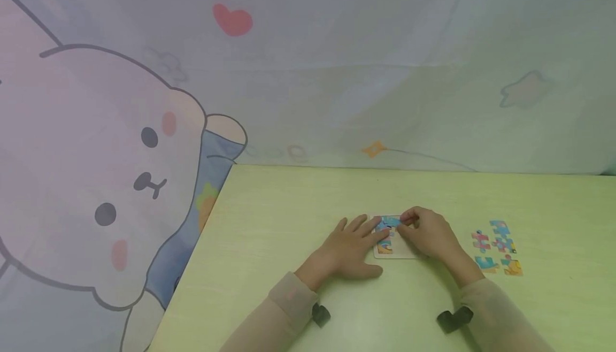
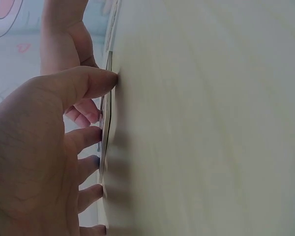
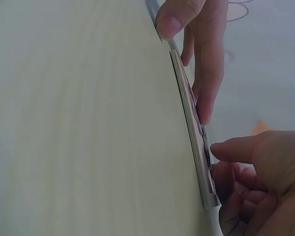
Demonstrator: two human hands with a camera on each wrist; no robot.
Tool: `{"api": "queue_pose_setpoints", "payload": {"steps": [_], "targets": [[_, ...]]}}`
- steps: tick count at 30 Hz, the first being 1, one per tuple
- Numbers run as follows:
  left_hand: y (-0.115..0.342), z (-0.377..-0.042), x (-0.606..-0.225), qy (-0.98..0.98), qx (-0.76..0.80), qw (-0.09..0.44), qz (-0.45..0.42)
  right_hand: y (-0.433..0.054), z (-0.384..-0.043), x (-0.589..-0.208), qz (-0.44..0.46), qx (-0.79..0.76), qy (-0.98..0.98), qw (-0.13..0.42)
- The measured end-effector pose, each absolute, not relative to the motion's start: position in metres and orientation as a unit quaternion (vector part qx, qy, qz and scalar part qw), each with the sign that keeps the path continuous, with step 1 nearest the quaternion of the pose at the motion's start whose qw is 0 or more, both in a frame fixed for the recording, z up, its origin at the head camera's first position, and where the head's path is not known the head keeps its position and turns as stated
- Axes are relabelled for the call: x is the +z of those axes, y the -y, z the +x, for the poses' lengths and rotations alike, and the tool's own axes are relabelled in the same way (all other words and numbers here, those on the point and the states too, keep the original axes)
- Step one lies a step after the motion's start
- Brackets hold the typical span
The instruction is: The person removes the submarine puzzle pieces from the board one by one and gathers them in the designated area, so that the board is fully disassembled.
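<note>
A shallow puzzle board (image 1: 404, 254) lies on the table, with blue and multicoloured jigsaw pieces (image 1: 385, 246) along its left side and top. My left hand (image 1: 353, 250) is spread flat at the board's left side, its fingertips resting on the pieces and edge and its thumb held apart. At the upper right of the board, the thumb and index finger of my right hand (image 1: 430, 234) pinch a blue puzzle piece (image 1: 393, 221). That piece is partly hidden by the fingers. Seen edge-on in the right wrist view, the board (image 3: 191, 118) is thin and lies flat.
Several loose puzzle pieces (image 1: 503, 244) lie in a group to the right of my right hand. The light table (image 1: 269, 223) meets a printed cloth (image 1: 337, 100) at its back and left edges. A cartoon animal and a heart are printed on it.
</note>
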State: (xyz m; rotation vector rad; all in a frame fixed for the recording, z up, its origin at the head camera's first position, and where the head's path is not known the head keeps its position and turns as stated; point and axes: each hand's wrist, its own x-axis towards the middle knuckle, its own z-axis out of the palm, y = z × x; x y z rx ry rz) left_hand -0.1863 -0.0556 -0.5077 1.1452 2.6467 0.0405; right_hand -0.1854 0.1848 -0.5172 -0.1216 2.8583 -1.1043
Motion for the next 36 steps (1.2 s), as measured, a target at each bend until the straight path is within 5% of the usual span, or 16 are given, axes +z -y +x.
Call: {"api": "queue_pose_setpoints", "payload": {"steps": [25,36], "targets": [[0.0552,-0.1871,-0.5081,-0.911,0.018,0.131,0.391,-0.1846,-0.1901,-0.5178,-0.063,-0.361,-0.928,0.059],[0.0548,-0.1859,-0.5063,-0.911,0.014,0.135,0.389,-0.1853,-0.185,-0.5168,-0.068,-0.381,-0.922,0.008]]}}
